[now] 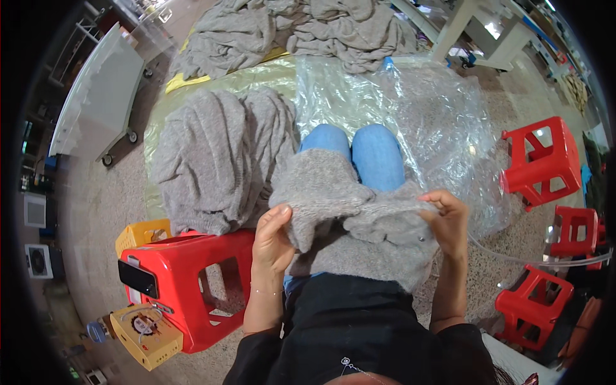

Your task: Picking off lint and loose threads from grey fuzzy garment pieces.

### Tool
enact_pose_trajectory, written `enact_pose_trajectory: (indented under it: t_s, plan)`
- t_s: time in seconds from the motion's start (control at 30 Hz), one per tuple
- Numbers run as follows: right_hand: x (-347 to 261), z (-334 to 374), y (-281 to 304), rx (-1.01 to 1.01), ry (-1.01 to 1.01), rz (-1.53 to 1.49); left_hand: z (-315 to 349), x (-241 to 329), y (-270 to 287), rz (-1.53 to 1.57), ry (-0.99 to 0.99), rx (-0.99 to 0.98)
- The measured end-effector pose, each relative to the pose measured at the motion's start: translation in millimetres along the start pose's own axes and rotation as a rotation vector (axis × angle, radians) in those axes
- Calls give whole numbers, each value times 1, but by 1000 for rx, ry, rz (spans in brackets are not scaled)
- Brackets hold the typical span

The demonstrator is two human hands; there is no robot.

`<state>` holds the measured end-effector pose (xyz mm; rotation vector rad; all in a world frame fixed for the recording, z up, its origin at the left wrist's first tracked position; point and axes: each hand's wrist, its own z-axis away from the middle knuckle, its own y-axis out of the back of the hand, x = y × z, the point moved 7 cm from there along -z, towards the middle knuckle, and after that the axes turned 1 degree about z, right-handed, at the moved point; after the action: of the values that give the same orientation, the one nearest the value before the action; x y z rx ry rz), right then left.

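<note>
A fuzzy grey knitted garment [359, 224] lies bunched across my lap, over blue-jeaned knees [377, 157]. My left hand [273, 240] pinches its edge between thumb and fingers. On the other side, my right hand [447, 221] is closed on the garment's edge, with thumb and forefinger at the fabric. Between the two hands a ribbed band of the knit is stretched roughly level. Which part of the garment this is, I cannot tell. Beyond my left hand a large heap of the same grey knitwear [205, 157] spreads over the sheeting and up to a red stool.
A red plastic stool [212, 289] at my left carries a black phone [137, 278] and a yellow box [147, 333]. More red stools [545, 163] stand at the right. Clear plastic sheeting [443, 122] covers the floor ahead, with another grey knit pile [346, 32] beyond. A wheeled white cart [96, 96] stands far left.
</note>
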<state>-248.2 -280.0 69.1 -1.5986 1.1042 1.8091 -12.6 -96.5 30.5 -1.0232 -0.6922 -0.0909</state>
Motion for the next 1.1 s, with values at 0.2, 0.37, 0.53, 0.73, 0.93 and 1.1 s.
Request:
enact_pose_trajectory:
  t_s: [0.2,0.37,0.53,0.73,0.93,1.1]
  plan:
    - [-20,11,9,34,-37,2,1,-3,4,-112,-61,56]
    - [-78,26,-54,-93,697,259,2,-13,-22,-389,-167,-54]
    - [-100,39,-101,-151,1006,251,9,-20,-33,-505,-50,-40]
    - [-81,34,-106,-28,1049,328,9,-20,-29,-468,-2,-58]
    - [-72,34,-104,36,1042,287,6,-25,-26,-376,-27,-29]
    - [-72,26,-108,19,973,288,8,-26,-28,-371,-86,-10]
